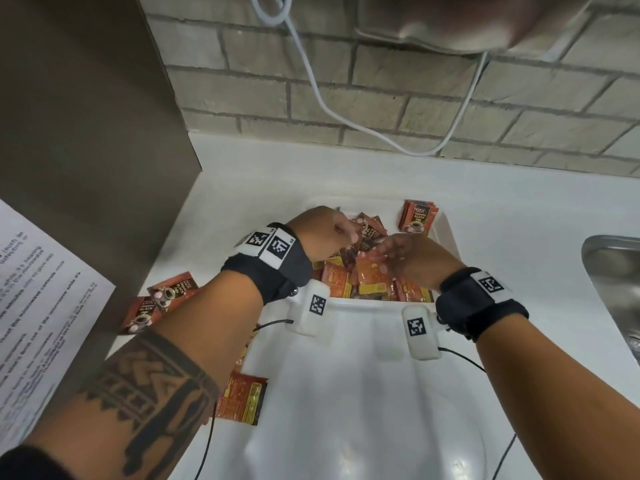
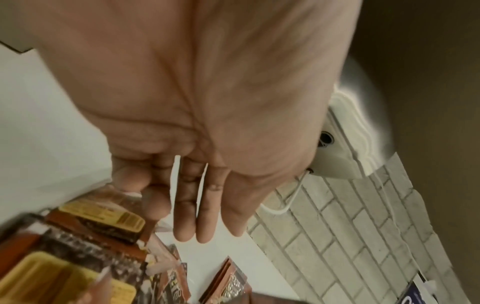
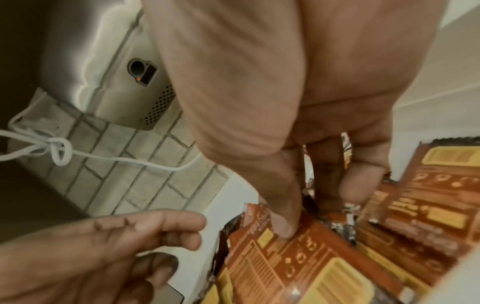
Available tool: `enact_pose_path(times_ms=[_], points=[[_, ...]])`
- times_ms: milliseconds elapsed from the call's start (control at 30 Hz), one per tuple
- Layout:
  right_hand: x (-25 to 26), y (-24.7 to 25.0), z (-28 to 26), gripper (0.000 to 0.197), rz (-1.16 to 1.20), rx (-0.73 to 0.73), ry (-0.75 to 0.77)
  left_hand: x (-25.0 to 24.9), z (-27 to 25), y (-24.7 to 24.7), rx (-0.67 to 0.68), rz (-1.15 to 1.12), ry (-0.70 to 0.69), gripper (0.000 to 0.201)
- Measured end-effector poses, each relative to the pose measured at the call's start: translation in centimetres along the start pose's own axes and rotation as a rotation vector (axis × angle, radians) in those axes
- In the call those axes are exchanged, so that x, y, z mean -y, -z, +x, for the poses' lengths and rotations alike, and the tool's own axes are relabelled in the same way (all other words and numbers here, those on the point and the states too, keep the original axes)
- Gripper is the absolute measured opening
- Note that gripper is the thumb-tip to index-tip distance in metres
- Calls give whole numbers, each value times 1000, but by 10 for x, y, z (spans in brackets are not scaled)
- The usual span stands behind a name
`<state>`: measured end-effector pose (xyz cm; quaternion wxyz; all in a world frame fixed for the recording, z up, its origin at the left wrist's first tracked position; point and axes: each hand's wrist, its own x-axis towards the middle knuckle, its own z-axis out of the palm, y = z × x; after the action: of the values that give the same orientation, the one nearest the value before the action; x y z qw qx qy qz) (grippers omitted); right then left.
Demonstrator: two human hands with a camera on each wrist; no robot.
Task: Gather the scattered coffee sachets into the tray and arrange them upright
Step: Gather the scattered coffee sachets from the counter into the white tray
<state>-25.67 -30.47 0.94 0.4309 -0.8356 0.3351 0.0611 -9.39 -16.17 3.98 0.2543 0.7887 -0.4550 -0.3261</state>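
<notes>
While most of the coffee sachets (image 1: 367, 282) lie jumbled in the far end of the white tray (image 1: 446, 233), both my hands are down among them. My right hand (image 1: 412, 258) pinches one orange sachet (image 3: 298, 259) from the heap, thumb pressed on its printed back and the other fingers (image 3: 361, 185) curled behind it. My left hand (image 1: 322, 230) hovers just above the pile on the other side; in the left wrist view its fingers (image 2: 205, 216) lie straight and together, holding nothing, with a sachet just beside the fingertips. A small bunch of sachets (image 1: 417, 218) stands upright against the tray's far right corner, apart from the loose heap.

Outside the tray, two sachets (image 1: 162, 299) lie face up on the tabletop (image 1: 242, 174) to the left, touching the side of a tall grey appliance (image 1: 83, 133). Another sachet (image 1: 242, 398) lies back up beside the tray's left rim, partly under my left forearm, with the edge of one more showing above it. The near part of the tray holds nothing that I can see.

A printed sheet (image 1: 38, 299) is stuck on the front of the appliance. A white cable (image 1: 346, 112) hangs in a loop over the brick wall (image 1: 398, 88) behind the tabletop, and the edge of a steel sink (image 1: 616, 282) shows at the right
</notes>
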Motion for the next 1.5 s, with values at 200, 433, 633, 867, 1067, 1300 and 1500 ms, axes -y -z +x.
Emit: enact_pose_path(times_ms=[200,433,633,867,1067,1300,1500], points=[[0,-5,-1,22,-385,34,-66,20,-17,26,-119,-20,5,17],[23,-5,-11,30,-540,-107,10,89,-55,65,-140,323,358,25],[91,-62,-30,27,-232,-234,497,147,-89,65,62,604,569,81],[128,-179,-25,41,-606,316,373,161,-108,46,0,565,475,68],[137,-217,-20,93,-587,221,174,171,-108,49,-154,417,398,50],[140,-216,1,66,-454,198,77,159,-118,75,-455,247,343,36],[151,-201,21,23,-650,242,85,140,-160,92,-569,26,340,20]])
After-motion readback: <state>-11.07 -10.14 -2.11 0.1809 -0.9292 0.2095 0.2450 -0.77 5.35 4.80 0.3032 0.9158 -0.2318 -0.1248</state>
